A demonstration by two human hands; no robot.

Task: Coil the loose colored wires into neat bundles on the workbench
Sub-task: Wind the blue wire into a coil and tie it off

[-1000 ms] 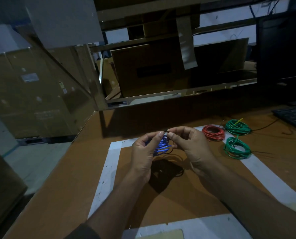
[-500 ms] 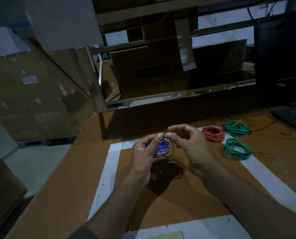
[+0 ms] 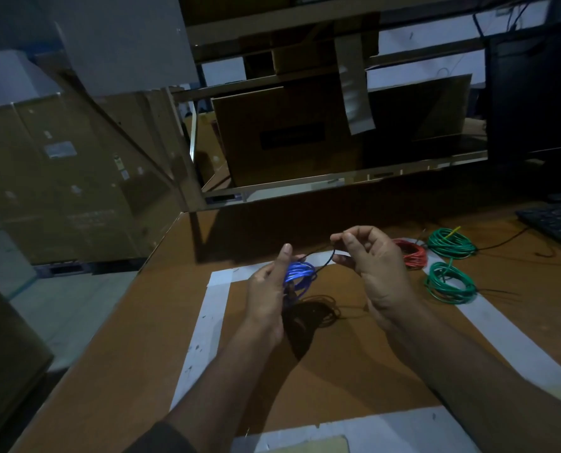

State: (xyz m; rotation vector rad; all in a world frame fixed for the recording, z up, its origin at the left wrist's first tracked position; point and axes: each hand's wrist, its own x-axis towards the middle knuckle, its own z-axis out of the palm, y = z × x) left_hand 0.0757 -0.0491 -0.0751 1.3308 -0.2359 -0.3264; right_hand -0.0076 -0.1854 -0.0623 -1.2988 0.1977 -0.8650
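Left hand holds a blue wire coil; right hand pinches its dark end.

No readable text anywhere; labels on the cardboard boxes past the desk's left edge are too blurred and dim.

The scene is dim and grainy. Light falls from above, casting dark shadows on the bench along its far edge. Wide-angle distortion bends the frame's edges; the background looks soft.
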